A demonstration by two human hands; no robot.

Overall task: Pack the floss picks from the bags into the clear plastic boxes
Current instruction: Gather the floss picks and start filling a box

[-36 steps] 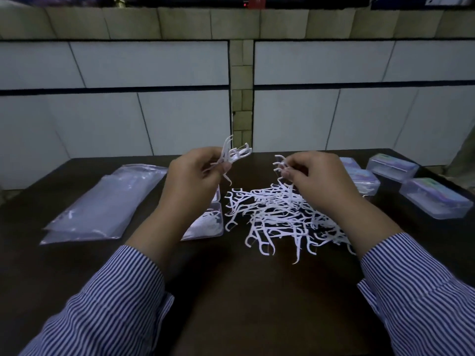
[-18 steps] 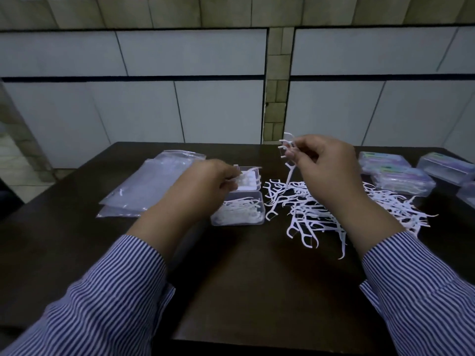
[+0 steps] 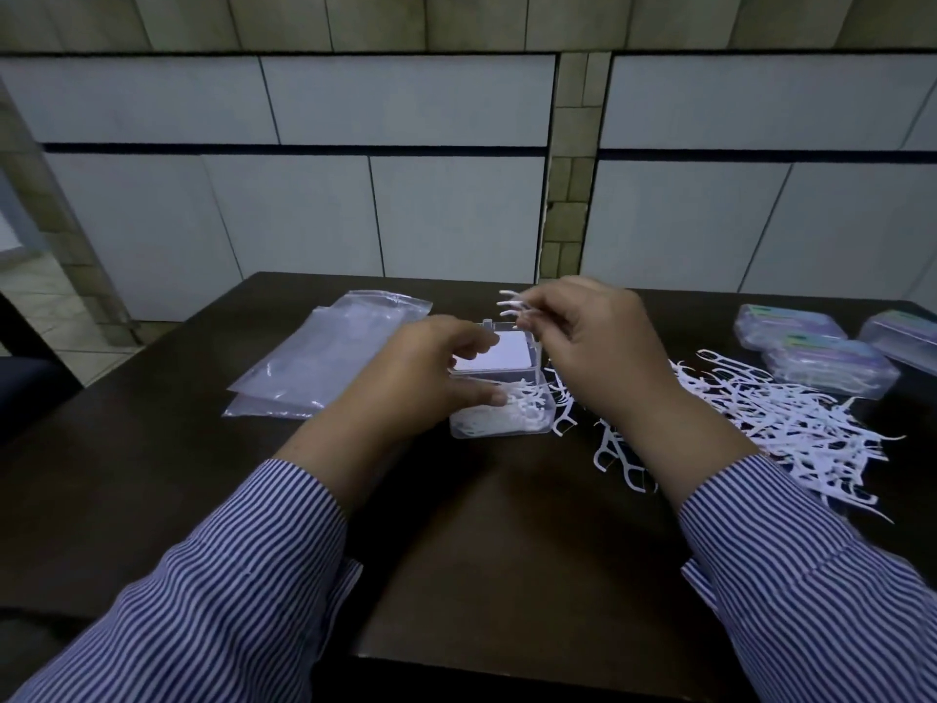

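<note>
Nearest the camera, two striped sleeves reach over the dark desk toward an open clear box already partly filled with floss picks. The step in hand looks like loading that box: the left hand hovers over it, fingers loosely spread and holding nothing, while the right hand pinches a small bunch of picks just above the raised lid. The next move likely calls for lowering that bunch in flat and aligned. Loose picks lie heaped to the right, empty bags to the left, and closed boxes farther right.
</note>
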